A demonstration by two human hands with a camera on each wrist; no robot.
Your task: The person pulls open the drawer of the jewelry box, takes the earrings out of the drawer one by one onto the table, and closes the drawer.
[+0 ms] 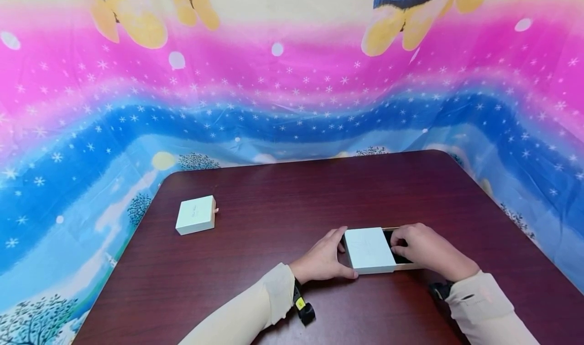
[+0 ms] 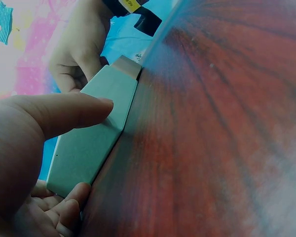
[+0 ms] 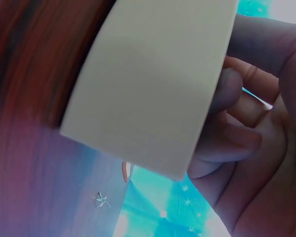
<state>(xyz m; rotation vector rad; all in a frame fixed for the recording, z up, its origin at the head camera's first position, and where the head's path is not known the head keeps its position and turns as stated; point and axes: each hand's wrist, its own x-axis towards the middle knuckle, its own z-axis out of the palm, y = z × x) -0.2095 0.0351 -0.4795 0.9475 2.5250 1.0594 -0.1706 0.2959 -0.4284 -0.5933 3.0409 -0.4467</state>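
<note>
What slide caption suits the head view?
Left hand holds a partly open box, right hand reaches inside; another box sits apart.

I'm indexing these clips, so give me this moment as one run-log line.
left hand: grips near box | right hand: fingers at its partly open drawer, contents unclear | far box: closed, on table, left

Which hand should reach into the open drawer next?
Probably the right grip: it's at the open drawer, over its dark inside, while the left grip is busy holding the white cover.
</note>
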